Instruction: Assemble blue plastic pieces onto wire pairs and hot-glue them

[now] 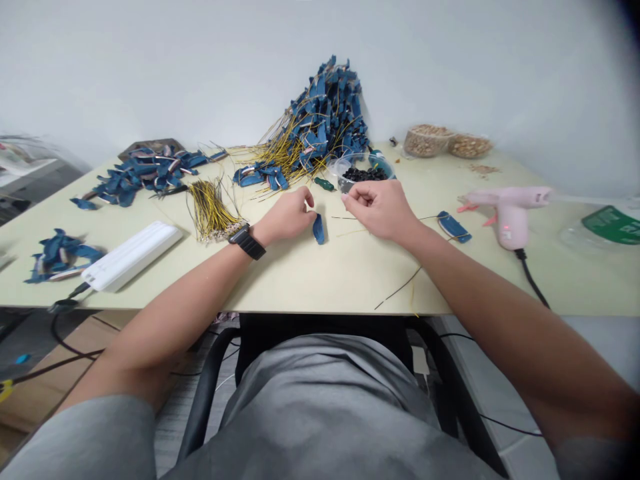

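Observation:
My left hand (293, 215), with a black watch on the wrist, has its fingers curled together beside a small blue piece (319, 229); I cannot tell whether it grips that piece. My right hand (377, 207) is pinched closed in front of a clear bowl of black bits (365, 175); what its fingertips hold is too small to make out. Under the right forearm lie thin dark wires (399, 288). To its right, a blue piece (453, 227) rests on the table with a wire across it.
A large pile of blue pieces with yellow wires (330, 113) stands at the back. Yellow wire bundle (213, 208), white power strip (133, 257) and more blue pieces (145, 172) are on the left. A pink glue gun (513, 213) and tubs of pale bits (427, 140) are right.

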Demonstrator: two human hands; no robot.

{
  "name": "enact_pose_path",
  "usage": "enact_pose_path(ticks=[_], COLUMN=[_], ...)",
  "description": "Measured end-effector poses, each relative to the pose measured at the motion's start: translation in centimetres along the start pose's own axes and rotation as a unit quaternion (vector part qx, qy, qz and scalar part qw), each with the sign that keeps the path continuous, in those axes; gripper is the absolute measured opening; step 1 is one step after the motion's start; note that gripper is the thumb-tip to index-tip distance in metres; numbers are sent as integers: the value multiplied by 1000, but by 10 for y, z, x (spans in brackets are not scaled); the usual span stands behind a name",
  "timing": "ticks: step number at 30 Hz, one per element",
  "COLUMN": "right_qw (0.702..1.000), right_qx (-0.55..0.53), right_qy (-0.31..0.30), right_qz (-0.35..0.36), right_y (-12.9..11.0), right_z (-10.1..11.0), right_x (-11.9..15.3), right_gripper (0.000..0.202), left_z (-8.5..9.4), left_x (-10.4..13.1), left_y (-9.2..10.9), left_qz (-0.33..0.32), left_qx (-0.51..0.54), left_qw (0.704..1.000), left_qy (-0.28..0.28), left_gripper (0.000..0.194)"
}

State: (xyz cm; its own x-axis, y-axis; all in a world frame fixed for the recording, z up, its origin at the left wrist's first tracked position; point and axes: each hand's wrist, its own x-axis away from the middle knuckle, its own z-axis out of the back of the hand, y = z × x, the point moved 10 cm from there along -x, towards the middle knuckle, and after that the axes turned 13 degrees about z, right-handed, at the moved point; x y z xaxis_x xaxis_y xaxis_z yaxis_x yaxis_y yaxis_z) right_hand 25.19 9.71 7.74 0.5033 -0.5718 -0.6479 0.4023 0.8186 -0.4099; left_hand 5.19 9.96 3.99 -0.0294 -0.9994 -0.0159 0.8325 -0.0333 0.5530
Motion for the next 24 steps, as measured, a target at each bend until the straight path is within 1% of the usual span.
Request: enact_pose_path(ticks=[11, 17, 24], right_qw=[1000, 1000, 1000], right_qx=[8, 9, 7], right_qy=[-2, -1, -6], right_qz=[6, 6, 4], right_y=[-4, -4, -2], right_z=[0, 0, -1], right_x=[0, -1, 0], right_gripper=[37, 38, 38], left_z=[-1, 2, 2], left_x=[-1, 0, -3], left_y=[-1, 2, -2], left_qz=[2, 2, 5], left_qx=[-4, -2, -3], left_qw=[1000, 1000, 1000], left_qy=[2, 17, 24], left_gripper=[21, 24, 22])
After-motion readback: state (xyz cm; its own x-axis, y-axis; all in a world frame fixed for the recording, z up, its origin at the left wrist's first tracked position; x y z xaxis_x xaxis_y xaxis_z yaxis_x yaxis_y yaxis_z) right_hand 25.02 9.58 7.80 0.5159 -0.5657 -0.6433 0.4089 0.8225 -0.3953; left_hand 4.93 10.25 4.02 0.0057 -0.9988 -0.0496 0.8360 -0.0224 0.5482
